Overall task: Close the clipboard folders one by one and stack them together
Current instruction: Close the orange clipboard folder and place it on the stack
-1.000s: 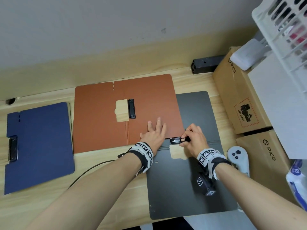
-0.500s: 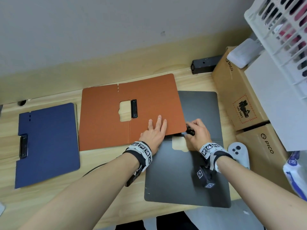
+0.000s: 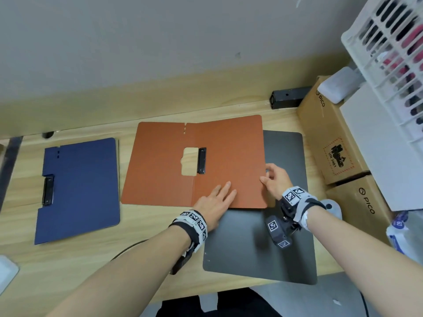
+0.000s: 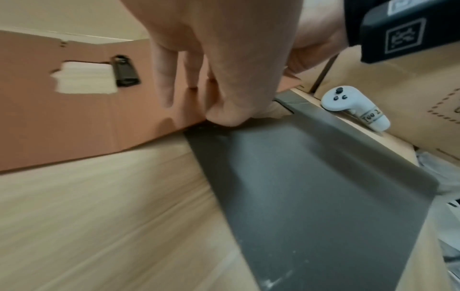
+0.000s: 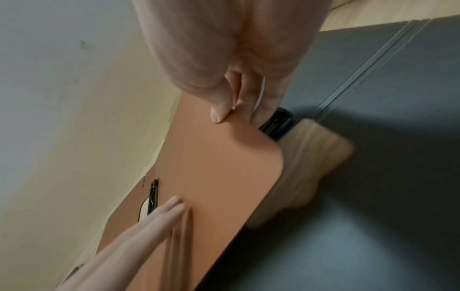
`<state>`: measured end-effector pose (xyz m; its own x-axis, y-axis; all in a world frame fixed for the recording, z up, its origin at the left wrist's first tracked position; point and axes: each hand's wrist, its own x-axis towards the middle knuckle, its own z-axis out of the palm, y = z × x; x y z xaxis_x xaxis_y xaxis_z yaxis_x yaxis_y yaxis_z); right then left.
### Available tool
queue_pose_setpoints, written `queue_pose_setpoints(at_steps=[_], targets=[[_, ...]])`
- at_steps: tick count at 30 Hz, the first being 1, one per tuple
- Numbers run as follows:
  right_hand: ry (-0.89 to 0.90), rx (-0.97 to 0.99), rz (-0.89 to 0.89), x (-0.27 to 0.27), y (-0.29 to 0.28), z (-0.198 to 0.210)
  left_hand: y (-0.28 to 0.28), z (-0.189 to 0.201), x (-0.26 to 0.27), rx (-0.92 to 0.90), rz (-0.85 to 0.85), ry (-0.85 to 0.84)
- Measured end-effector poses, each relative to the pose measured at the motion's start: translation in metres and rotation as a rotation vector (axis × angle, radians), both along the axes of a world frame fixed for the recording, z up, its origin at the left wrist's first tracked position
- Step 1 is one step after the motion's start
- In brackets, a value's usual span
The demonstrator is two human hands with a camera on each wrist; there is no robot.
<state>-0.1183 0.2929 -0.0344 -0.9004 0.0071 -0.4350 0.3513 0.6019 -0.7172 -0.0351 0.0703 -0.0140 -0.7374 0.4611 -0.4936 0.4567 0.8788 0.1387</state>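
The orange folder [image 3: 229,156] is being closed: its right edge is being pinched by the right hand [image 3: 275,179]. The left hand [image 3: 217,202] is lying flat on it. A fold leftwards is probably being called for next.

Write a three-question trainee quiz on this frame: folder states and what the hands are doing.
1. True or false: the blue folder lies closed, apart from the other two.
2. Which folder does the right hand pinch by its edge? A) orange folder B) grey folder C) blue folder
3. Fill in: the left hand rests flat on the ____ folder.

Key: 1 true; 2 A, thumb on top at its right edge; 3 orange, which lies open and overlaps the grey one.
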Motion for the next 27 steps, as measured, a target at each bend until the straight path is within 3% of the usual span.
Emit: queue_pose_setpoints(at_steps=[3, 8, 13, 17, 21, 27], targets=[[0.031, 0.028, -0.039, 0.003, 0.011, -0.003, -0.031, -0.001, -0.001, 0.018, 0.070, 0.016], [-0.002, 0.164, -0.005, 0.019, 0.043, -0.022, -0.087, -0.011, 0.001, -0.006, 0.349, -0.017], [-0.012, 0.208, -0.051, 0.032, 0.041, -0.030, -0.128, -0.019, 0.003, -0.035, 0.909, 0.075], [-0.001, 0.261, -0.087, 0.034, 0.035, -0.030, -0.145, -0.022, 0.003, -0.067, 1.324, 0.023], [-0.040, 0.251, -0.098, 0.034, 0.029, -0.018, -0.155, -0.025, 0.002, -0.184, 1.457, -0.070], [-0.078, 0.251, -0.155, 0.035, 0.019, -0.016, -0.174, -0.033, -0.006, -0.053, 1.646, -0.157]])
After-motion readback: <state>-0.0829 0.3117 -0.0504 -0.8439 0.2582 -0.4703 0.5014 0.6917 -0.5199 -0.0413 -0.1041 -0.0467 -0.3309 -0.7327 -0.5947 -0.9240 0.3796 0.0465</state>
